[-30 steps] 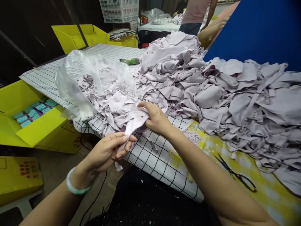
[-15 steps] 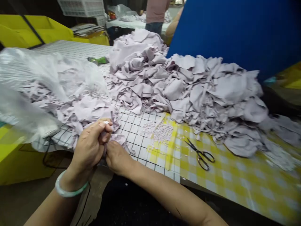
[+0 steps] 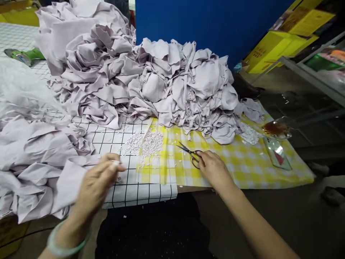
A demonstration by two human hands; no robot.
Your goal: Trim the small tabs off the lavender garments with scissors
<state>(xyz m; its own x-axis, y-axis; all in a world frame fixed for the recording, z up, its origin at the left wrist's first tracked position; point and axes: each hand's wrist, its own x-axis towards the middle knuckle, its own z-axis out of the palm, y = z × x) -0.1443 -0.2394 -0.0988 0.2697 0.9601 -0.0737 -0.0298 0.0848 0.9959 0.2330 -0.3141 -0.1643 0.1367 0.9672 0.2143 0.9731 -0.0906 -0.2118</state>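
Scissors (image 3: 188,149): lie flat on the yellow-checked worktop (image 3: 242,174); probably handle light, stiff and smooth, best held by the loops. Touched there by right fingers (image 3: 210,158), closure impossible to tell. Pinched in left fingers (image 3: 107,170): a white scrap (image 3: 116,163).

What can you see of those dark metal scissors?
The dark, metal-looking scissors have two slender pointed blades, slightly apart, and two looped handles. They lie on the yellow-and-white checked cover, tips pointing left and away from the person, near tiny pale snippets. The bare right hand touches one loop.
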